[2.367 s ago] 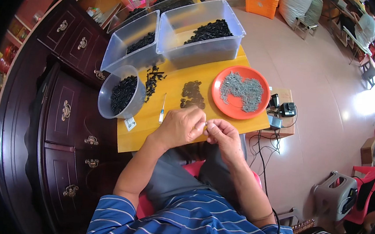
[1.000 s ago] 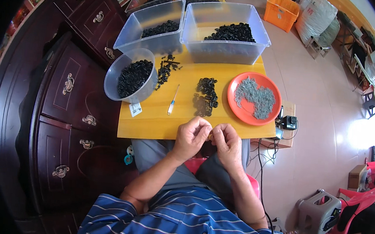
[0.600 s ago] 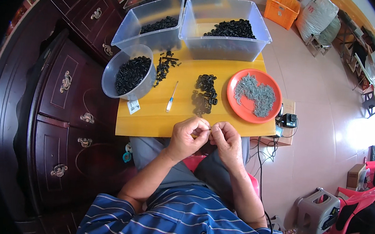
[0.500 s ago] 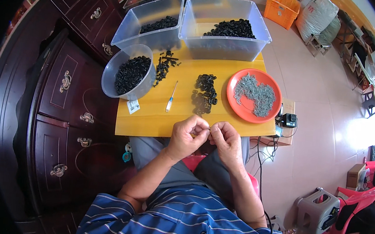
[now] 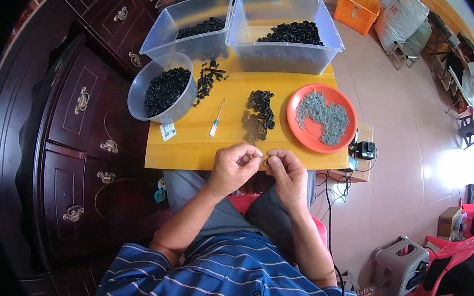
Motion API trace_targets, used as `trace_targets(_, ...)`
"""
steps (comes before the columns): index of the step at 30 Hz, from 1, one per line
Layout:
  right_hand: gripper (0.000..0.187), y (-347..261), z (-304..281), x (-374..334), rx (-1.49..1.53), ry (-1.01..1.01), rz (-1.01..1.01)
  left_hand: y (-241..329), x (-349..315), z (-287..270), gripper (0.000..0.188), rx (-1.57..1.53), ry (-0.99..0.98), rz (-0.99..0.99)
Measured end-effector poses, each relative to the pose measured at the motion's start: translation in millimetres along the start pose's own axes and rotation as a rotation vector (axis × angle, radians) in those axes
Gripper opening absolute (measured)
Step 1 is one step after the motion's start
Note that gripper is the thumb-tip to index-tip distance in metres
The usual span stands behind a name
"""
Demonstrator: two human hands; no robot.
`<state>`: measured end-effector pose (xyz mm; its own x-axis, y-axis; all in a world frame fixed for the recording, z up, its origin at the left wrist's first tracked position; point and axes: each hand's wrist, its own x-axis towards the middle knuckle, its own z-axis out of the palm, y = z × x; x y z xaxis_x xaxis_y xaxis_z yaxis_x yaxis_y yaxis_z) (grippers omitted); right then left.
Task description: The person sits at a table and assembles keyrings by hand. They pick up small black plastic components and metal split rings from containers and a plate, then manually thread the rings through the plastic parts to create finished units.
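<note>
My left hand [image 5: 235, 169] and my right hand [image 5: 286, 177] are held close together over the table's near edge, fingertips pinched. Whatever sits between the fingers is too small to make out. Just beyond them lies a loose pile of small black ring-like parts [image 5: 260, 111]. To the right, an orange-red plate [image 5: 299, 140] bears a heap of small silvery metal pieces [image 5: 328, 119]. A screwdriver [image 5: 215, 121] with a thin shaft lies on the left part of the table. Beside it stands a round clear tub [image 5: 181, 107] holding many black parts [image 5: 166, 89].
Two clear bins [image 5: 283, 57] [image 5: 195, 47] with black parts stand at the table's [image 5: 192, 155] far side. More small black pieces [image 5: 208, 79] lie near the tub. A dark wooden cabinet [image 5: 67, 118] borders the left. A black device [image 5: 365, 151] with cables sits right of the table.
My hands have drawn slightly apart, the left one shifting a little to the left. Both stay pinched, and the things on the table lie as before.
</note>
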<state>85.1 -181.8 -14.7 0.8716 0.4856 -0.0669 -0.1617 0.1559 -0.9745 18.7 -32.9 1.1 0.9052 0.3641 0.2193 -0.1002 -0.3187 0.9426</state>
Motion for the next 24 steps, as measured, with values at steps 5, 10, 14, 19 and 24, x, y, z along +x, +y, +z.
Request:
trace_targets(5, 0.016, 3.1, -0.5, 0.2, 0.048, 0.03, -0.016, 1.4, 0.5, -0.8, 0.006, 0.05, -0.014, -0.005)
trace_targets(10, 0.018, 1.0, -2.9, 0.2, -0.019, 0.009, -0.012, -0.6, 0.3, -1.2, 0.007, 0.035, -0.016, -0.015)
trace_targets(14, 0.019, 0.6, -2.2, -1.1, -0.012, 0.009, -0.003, -1.3, 1.1, -1.2, 0.007, 0.057, -0.018, -0.002)
trace_targets(19, 0.02, -1.8, -1.3, -1.7, -0.042, 0.015, -0.018, -3.5, 0.5, -0.6, 0.008, 0.059, -0.012, 0.0)
trace_targets(24, 0.021, 2.3, -2.4, -1.3, -0.046, 0.011, -0.024, -2.3, 0.1, -0.3, 0.008, 0.06, 0.001, -0.002)
